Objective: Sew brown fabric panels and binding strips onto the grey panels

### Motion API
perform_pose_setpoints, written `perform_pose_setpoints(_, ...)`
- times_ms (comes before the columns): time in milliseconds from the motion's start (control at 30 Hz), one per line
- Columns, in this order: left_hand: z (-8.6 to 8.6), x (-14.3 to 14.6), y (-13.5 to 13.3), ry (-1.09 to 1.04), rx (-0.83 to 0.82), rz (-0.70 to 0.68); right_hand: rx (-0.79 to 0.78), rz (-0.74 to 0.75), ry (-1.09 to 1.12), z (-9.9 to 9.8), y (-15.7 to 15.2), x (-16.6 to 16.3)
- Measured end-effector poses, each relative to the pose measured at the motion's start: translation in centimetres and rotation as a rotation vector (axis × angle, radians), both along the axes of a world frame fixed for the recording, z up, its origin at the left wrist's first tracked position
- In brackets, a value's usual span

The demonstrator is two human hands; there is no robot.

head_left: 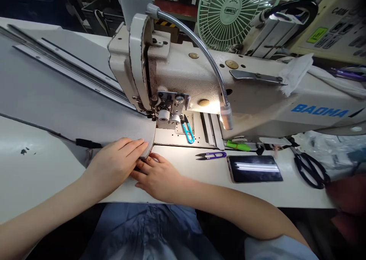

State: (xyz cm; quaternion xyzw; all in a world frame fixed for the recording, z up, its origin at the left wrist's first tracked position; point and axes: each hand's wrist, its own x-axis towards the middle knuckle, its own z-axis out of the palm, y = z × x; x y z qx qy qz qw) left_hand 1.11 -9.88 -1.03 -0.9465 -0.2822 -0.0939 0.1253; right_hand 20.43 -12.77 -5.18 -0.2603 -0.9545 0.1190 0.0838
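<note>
A large grey fabric panel (77, 100) runs from the left up to the needle area of a white sewing machine (183, 73). My left hand (114, 162) lies over its front corner, fingers together on top and closed on the edge; the thumb is hidden. Just below, my right hand (158, 178) has its fingertips tucked at the underside of the same corner, closed on the edge and touching my left hand. The panel's right edge sits beside the presser area, where a white round knob (164, 115) shows. What lies under the corner is hidden.
Blue thread snips (188, 130) rest on the machine bed. Purple snips (211, 156), a phone (255, 168), a green-handled tool (238, 145) and black-handled scissors (310, 168) lie to the right. A flexible lamp (225, 115) hangs over the bed; a green fan (228, 14) stands behind.
</note>
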Motion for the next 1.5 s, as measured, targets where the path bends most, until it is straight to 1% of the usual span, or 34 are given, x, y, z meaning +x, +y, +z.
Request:
perform_pose_setpoints(133,-1.0,-0.7,0.6,-0.006,-0.019,-0.012,0.045,-0.037,0.013,-0.2,1.1,-1.1)
perform_pose_setpoints(367,-2.5,-1.0,2.0,-0.136,-0.131,0.067,0.106,-0.096,0.09,-1.0,2.1,-0.7)
perform_pose_setpoints(500,-2.4,-0.9,2.4,-0.13,-0.153,0.096,0.141,-0.131,0.112,-0.9,2.0,-1.0)
perform_pose_setpoints(667,-2.0,-0.6,3.0,-0.139,-0.183,0.127,0.31,-0.17,0.038,-0.5,0.5,-2.2)
perform_pose_setpoints(767,-2.0,-0.5,3.8,-0.204,-0.243,0.085,0.404,-0.178,0.046,-0.7,-0.1,-2.5)
perform_pose_setpoints(833,-2.1,-0.6,4.4,-0.255,-0.298,0.036,0.429,-0.178,0.058,-0.9,-0.2,-2.4)
perform_pose_setpoints(933,-2.2,-0.7,5.3,-0.323,-0.36,-0.014,0.396,-0.181,0.025,-1.0,-0.1,-2.1)
perform_pose_setpoints(1033,-2.4,-0.8,6.2,-0.343,-0.356,-0.032,0.341,-0.184,-0.015,-1.1,0.5,-1.9)
perform_pose_setpoints(1100,-2.7,-0.9,6.7,-0.334,-0.346,-0.038,0.313,-0.184,-0.019,-1.0,0.9,-1.9)
perform_pose_setpoints(1200,-2.8,-1.0,7.5,-0.321,-0.37,-0.031,0.27,-0.224,-0.023,-0.6,1.4,-2.0)
perform_pose_setpoints(1300,-2.8,-1.0,8.3,-0.298,-0.44,-0.039,0.188,-0.274,-0.068,-0.1,1.9,-2.2)
perform_pose_setpoints(1367,-2.6,-1.0,8.9,-0.279,-0.482,-0.041,0.138,-0.281,-0.093,0.3,2.3,-2.3)
perform_pose_setpoints(1500,-2.3,-0.9,9.9,-0.224,-0.503,-0.022,0.121,-0.306,-0.111,0.4,3.0,-2.6)
